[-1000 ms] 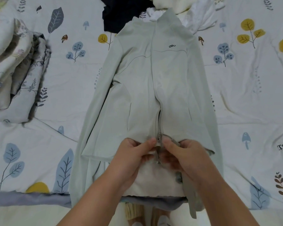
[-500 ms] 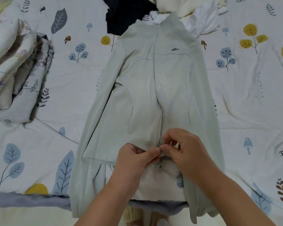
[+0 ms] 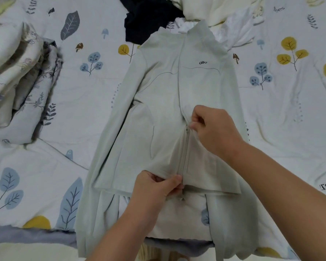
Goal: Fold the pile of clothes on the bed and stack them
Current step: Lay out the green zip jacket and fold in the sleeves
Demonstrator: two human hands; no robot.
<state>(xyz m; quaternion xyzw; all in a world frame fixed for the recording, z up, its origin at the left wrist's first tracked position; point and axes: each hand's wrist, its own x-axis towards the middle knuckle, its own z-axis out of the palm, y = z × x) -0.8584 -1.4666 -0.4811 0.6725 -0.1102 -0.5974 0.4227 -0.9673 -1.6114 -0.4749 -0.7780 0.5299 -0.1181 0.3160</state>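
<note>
Clothes pile: dark and cream garments heaped at the bed's far edge, touching the jacket's collar.
Bed sheet: white, printed with leaves and mushrooms.
Quilt: bunched at left.
Jacket: pale green, front up mid-bed, zipped partway.
Right hand: fingers pinch the zipper pull.
Left hand: thumb and fingers grip the hem at the zipper's foot.

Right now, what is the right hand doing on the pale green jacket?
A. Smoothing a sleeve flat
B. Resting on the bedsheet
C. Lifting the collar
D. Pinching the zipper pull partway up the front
D: the right hand pinches the zipper pull midway up the jacket, while the left hand holds the hem.
</note>
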